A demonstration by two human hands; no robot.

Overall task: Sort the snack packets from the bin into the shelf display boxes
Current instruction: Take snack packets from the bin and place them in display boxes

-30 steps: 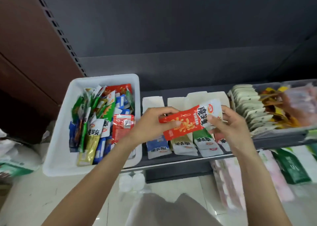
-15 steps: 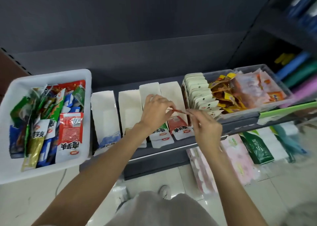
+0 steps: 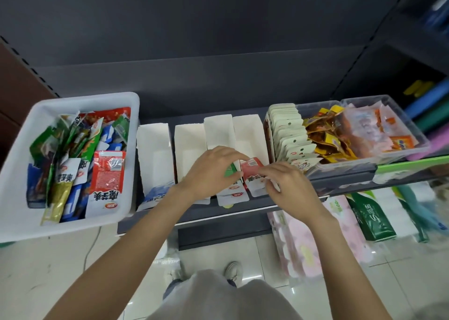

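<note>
A white bin [image 3: 21, 134] at the left holds several mixed snack packets; a red and white one [image 3: 108, 173] lies on top at its right side. Several white cardboard display boxes [image 3: 155, 147] stand side by side on the dark shelf. A red packet [image 3: 251, 170] sits in the front of the rightmost box [image 3: 250, 134]. My left hand [image 3: 211, 171] and my right hand [image 3: 289, 186] both pinch that red packet, the left at its upper left edge, the right along its lower right. A green packet front [image 3: 229, 172] shows in the neighbouring box, partly hidden by my left hand.
Right of the boxes a clear plastic tub [image 3: 398, 130] holds white carded packets, yellow packets and pink-orange ones. Below the shelf stand pink tissue packs [image 3: 298, 237] and green packs [image 3: 371, 220]. My shoe [image 3: 233, 271] shows on the tiled floor.
The red packet, held flat between both hands a second ago, has gone down into the rightmost display box. The view has swung right, so the bin now sits further left.
</note>
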